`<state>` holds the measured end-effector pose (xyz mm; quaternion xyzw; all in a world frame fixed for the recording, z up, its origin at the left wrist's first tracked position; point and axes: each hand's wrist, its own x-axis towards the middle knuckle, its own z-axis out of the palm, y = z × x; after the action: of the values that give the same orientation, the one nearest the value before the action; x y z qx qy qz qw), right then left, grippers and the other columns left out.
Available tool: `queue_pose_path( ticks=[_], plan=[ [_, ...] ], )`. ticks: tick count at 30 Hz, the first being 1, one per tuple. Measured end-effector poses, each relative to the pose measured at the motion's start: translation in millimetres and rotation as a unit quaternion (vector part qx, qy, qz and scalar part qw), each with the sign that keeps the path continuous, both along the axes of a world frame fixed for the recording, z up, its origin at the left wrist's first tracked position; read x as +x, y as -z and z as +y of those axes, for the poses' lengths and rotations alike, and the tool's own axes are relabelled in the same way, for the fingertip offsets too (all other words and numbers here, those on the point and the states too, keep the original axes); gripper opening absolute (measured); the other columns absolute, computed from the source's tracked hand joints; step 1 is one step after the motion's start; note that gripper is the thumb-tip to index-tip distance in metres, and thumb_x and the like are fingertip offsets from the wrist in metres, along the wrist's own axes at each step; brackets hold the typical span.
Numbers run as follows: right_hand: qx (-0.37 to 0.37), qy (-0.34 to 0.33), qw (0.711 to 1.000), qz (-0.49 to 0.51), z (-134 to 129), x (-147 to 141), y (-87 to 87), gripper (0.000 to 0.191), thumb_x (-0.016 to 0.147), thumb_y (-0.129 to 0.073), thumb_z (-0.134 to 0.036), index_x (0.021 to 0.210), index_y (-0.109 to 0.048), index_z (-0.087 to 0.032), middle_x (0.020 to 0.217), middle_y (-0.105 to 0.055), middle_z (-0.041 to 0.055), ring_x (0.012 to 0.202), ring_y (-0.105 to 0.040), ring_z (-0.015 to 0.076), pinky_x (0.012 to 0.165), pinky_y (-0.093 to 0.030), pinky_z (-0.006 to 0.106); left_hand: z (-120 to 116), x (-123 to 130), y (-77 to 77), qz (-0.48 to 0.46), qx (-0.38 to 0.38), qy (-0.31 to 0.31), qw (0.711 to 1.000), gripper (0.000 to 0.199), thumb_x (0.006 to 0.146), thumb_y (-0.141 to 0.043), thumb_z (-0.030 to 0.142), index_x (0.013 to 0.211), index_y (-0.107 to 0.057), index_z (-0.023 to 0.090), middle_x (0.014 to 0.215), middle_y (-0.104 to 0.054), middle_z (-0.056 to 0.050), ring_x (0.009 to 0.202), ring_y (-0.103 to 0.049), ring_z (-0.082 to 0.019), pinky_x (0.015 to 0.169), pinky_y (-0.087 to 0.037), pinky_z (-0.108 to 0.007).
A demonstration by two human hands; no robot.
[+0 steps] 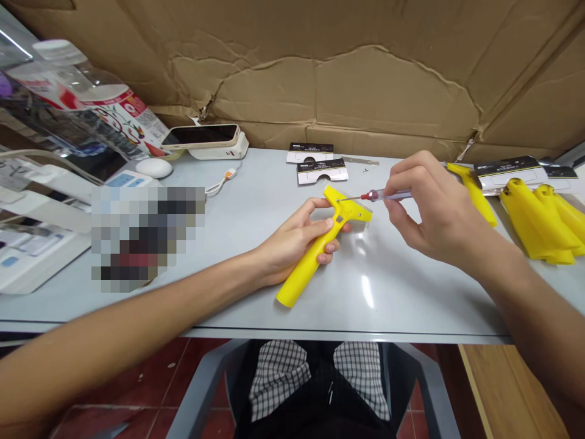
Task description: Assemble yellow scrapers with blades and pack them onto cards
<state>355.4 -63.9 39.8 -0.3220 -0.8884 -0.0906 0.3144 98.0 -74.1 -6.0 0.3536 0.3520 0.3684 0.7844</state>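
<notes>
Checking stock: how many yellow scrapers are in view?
4 yellow scrapers: one in the left hand, one by the right hand, two piled far right; more may be hidden.

A black smartphone [200, 136] is lying on a white charger [223, 148], a round white computer mouse [154, 167] is sitting on the pale grey desk [402, 292], and creased brown cardboard [347, 91] is standing behind.

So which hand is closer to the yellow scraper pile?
Right. The right hand, pinching a small screwdriver, is just left of the yellow scraper pile. The left hand, gripping a yellow scraper, is much farther left.
</notes>
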Motion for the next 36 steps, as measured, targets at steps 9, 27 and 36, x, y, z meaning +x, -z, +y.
queue_pose_path(
  ticks=[9, 27, 36],
  plan=[
    [0.054, 0.035, 0.998, 0.008, -3, -1, 3.9, 0.008, 0.108, -0.064, -0.032, 0.107, -0.068, -0.025, 0.079, -0.077, 0.002, 0.064, -0.073, 0.0217, 0.057, -0.048, 0.036, -2, 0, -1.2, -0.004, 0.005, -0.002, 1.0, 0.037, 0.1, -0.072, 0.019, 0.127, -0.048, 0.026, 0.105, -0.075, -0.007, 0.061, -0.059, -0.01, 0.053, -0.041, -0.022],
    [0.008, 0.101, 0.995, -0.02, -3, 3, 0.1, 0.015, 0.108, -0.063, -0.038, 0.11, -0.07, -0.025, 0.068, -0.07, 0.0006, 0.059, -0.068, 0.0235, 0.056, -0.044, 0.039, -1, 1, 0.2, 0.002, 0.017, -0.009, 1.0, 0.032, 0.103, -0.066, 0.015, 0.127, -0.048, 0.024, 0.105, -0.076, -0.009, 0.06, -0.061, -0.01, 0.052, -0.044, -0.02],
    [-0.087, 0.039, 0.995, -0.004, -10, 5, -8.2, 0.048, 0.094, -0.059, -0.019, 0.14, -0.062, -0.032, 0.092, -0.074, 0.0034, 0.07, -0.067, 0.0269, 0.062, -0.047, 0.042, 0, 0, 2.4, -0.003, 0.022, -0.002, 1.0, 0.031, 0.103, -0.066, 0.015, 0.125, -0.047, 0.026, 0.104, -0.075, -0.006, 0.062, -0.06, -0.009, 0.052, -0.043, -0.019]
  ],
)
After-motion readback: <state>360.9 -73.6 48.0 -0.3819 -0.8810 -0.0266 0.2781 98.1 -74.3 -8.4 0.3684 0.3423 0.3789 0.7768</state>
